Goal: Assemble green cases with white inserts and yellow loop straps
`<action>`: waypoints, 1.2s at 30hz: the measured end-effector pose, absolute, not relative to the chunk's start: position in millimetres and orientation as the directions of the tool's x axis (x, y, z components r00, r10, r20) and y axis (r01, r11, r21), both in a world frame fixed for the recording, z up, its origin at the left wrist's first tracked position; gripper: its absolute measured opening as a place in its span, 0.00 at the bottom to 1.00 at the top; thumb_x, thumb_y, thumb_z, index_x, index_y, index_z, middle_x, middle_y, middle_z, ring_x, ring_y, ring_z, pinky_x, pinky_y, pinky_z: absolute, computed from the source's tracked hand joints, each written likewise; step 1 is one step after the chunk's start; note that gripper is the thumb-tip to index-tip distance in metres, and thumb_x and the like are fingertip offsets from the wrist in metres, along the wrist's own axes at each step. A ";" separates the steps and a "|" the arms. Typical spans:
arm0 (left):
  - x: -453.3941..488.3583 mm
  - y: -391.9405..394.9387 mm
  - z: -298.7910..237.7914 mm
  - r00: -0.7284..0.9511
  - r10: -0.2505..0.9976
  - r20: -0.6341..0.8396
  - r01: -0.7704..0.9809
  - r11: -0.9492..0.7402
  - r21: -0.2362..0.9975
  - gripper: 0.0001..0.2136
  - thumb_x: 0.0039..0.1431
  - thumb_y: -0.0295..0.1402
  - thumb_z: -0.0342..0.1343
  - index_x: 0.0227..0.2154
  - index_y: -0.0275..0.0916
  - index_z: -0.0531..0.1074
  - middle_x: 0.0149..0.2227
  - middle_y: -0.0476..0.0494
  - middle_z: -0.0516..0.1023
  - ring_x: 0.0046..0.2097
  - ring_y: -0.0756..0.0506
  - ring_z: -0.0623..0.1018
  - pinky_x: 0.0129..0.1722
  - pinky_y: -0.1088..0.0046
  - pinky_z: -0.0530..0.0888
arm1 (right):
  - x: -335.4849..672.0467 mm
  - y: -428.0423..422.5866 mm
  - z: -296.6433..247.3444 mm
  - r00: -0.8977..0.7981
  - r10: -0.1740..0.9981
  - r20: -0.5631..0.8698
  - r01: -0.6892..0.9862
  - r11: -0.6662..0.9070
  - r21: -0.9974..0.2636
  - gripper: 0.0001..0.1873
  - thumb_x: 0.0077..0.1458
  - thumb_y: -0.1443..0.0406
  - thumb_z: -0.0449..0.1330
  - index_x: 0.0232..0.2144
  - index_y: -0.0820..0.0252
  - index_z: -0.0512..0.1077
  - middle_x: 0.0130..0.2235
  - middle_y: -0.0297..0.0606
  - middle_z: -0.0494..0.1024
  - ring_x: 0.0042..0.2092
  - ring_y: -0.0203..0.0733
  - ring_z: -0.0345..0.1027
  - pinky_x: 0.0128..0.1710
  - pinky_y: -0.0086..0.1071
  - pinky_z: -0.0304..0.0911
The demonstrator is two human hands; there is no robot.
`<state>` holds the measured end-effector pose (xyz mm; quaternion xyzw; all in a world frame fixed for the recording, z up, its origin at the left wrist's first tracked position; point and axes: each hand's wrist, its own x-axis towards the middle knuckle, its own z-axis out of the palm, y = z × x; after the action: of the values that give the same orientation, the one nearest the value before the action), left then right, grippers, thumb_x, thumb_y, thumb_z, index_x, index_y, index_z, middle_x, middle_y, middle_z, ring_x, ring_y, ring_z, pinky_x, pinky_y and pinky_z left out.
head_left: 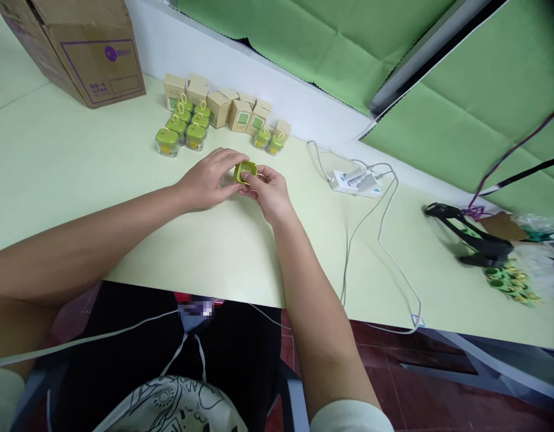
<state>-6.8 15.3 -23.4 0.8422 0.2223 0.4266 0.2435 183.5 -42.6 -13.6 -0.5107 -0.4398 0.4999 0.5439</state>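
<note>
Between my two hands, a little above the table, is a small green square lid (247,170), its hollow side facing up toward me. My left hand (213,178) is closed on its left edge with fingers and thumb. From the other side my right hand (270,191) pinches it, the thumb pressing into the hollow. Whether a jar sits under the lid is hidden by my fingers. Behind my left hand stand several small clear jars with green lids and loop handles (168,141). Two more such jars (268,141) stand beyond my right hand.
Several small cardboard boxes (218,109) line the wall, with a large carton (97,66) at the back left. A white power strip (355,183) and its cables lie to the right. Farther right are a black stand (475,237) and a pile of green parts (511,282).
</note>
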 end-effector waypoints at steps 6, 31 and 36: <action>-4.2 11.5 -23.2 0.514 0.636 0.576 0.142 -0.725 0.674 0.23 0.57 0.39 0.71 0.56 0.43 0.80 0.59 0.38 0.83 0.62 0.32 0.79 0.65 0.50 0.76 | 182.1 -42.3 -12.6 0.142 0.987 -0.078 -0.104 -0.063 -0.993 0.23 0.51 0.55 0.83 0.38 0.54 0.75 0.31 0.29 0.83 0.32 0.35 0.79 0.45 0.37 0.86; -9.8 56.8 -50.9 0.205 0.728 0.654 0.201 -0.685 0.700 0.25 0.60 0.40 0.70 0.59 0.52 0.74 0.62 0.41 0.82 0.58 0.38 0.83 0.51 0.57 0.86 | 182.1 -31.6 -50.2 -0.055 0.923 0.381 0.641 0.325 -0.695 0.19 0.62 0.61 0.64 0.55 0.55 0.73 0.55 0.48 0.80 0.48 0.49 0.77 0.57 0.50 0.77; -9.6 59.6 -54.5 0.202 0.715 0.669 0.209 -0.699 0.684 0.24 0.60 0.39 0.70 0.58 0.52 0.73 0.61 0.41 0.83 0.56 0.41 0.84 0.49 0.60 0.86 | 183.6 -24.2 -48.6 0.142 0.962 0.233 0.246 0.193 -0.950 0.17 0.61 0.52 0.67 0.47 0.53 0.77 0.45 0.38 0.80 0.41 0.42 0.76 0.54 0.45 0.80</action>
<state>-9.6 59.6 -54.5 0.7401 0.3122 0.5492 0.2307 183.6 -24.2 -48.6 -0.5380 -0.5613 0.3374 0.5307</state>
